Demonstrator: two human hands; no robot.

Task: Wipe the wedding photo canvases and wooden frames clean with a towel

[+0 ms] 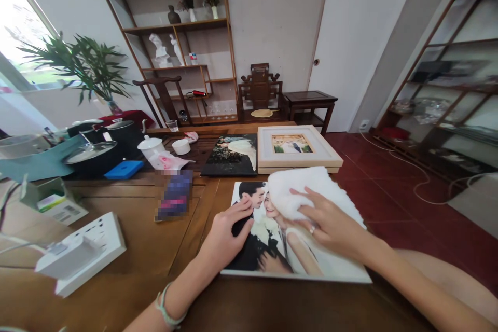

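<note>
A photo panel [268,249] with a wedding portrait of a couple lies flat at the front of the wooden table. My left hand [227,231] rests on the panel's left side, fingers stretched out and thumb apart, holding nothing. With bent fingers, my right hand [324,220] grips a white fluffy cloth [299,187] against the panel's upper right part. The cloth covers that corner and hangs over the right side. Behind the panel are a light wooden picture frame [330,158] with a small photo and a dark photo panel [223,158].
On the wooden table [148,259], a white power strip [85,254], an open box [54,202], a blue box [123,169] and a lidded pan [91,154] stand left. A white lidded cup [151,146] and small bowl [181,146] are farther back. Red floor [404,212] lies right.
</note>
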